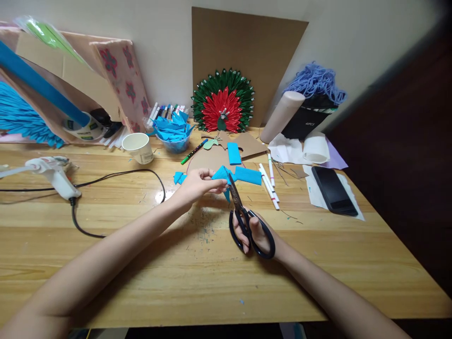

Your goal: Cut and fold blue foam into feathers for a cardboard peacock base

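Observation:
My left hand (199,184) pinches a folded piece of blue paper (221,175) above the wooden table (141,263). My right hand (254,234) grips black-handled scissors (243,219), whose blades point up into the blue paper. A blue paper strip (249,175) lies just right of the blades, and another blue piece (233,153) rests on a brown cardboard shape (247,143) behind. A small blue scrap (179,177) lies left of my left hand.
A glue gun (52,172) with its black cord (116,176) lies at the left. A paper cup (138,147), a bowl of blue paper pieces (174,132), markers (270,181), a phone (334,190) and a red-green paper ornament (223,101) stand behind.

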The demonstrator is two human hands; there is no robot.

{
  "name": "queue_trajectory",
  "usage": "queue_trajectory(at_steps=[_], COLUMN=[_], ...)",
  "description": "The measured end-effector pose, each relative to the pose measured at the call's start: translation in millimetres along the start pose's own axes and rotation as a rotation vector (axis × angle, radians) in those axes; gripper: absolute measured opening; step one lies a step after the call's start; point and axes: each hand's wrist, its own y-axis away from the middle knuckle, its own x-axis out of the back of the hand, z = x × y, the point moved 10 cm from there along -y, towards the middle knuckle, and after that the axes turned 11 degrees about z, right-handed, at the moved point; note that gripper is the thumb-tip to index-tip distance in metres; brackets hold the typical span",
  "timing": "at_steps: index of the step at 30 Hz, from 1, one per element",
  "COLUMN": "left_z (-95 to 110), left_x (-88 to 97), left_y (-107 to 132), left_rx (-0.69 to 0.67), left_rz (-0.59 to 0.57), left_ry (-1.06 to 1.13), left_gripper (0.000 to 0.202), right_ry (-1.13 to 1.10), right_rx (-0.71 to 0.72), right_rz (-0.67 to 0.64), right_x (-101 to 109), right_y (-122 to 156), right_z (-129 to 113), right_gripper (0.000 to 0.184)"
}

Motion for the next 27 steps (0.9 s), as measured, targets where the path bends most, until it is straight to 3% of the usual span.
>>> queue_trajectory(at_steps=[8, 18, 27], left_z=[-0.6, -3.7, -3.3], left_x=[2.1, 1.1, -0.4], left_y=[-2.7, 0.2, -1.0], left_rx=[0.012, 0.059, 0.047], left_rz=[-0.001, 0.006, -0.020], left_ry=[0.004, -0.039, -0.015], left_gripper=[0.016, 0.013, 0.014], right_ry=[0.083, 0.004, 0.055], right_rx=[0.063, -0.026, 0.041], right_rz=[0.052, -0.033, 0.030], right_x=[4.2, -2.2, 0.9], right_y=[-1.6, 2.6, 0.6], right_z=[-6.5, 1.2, -6.5], right_gripper=[0.065, 0.075, 0.064])
